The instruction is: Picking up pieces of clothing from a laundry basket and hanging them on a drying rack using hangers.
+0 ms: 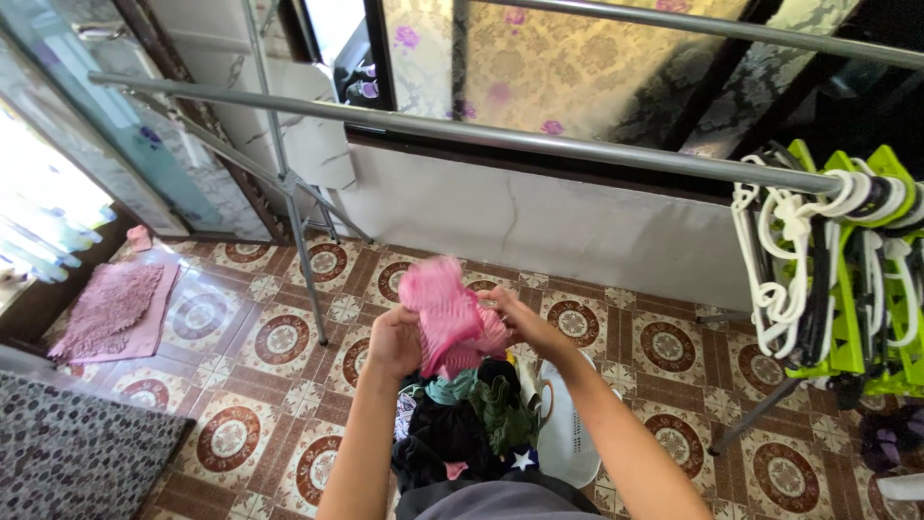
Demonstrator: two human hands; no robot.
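Pink ribbed garment [445, 318] is held bunched in the air above the white laundry basket [568, 433] of dark and green clothes [481, 414], below the metal drying rail [462, 130]; left hand [393, 339] is closed on its lower left edge and right hand [510, 313] is pinched on its right side, each grip pressed onto cloth. It is judged light, soft and limp, likely to sag and fold wherever unsupported, not fragile or slippery; best taken at a hem or at the shoulders, spread between both hands, near the green and white hangers [837, 260]
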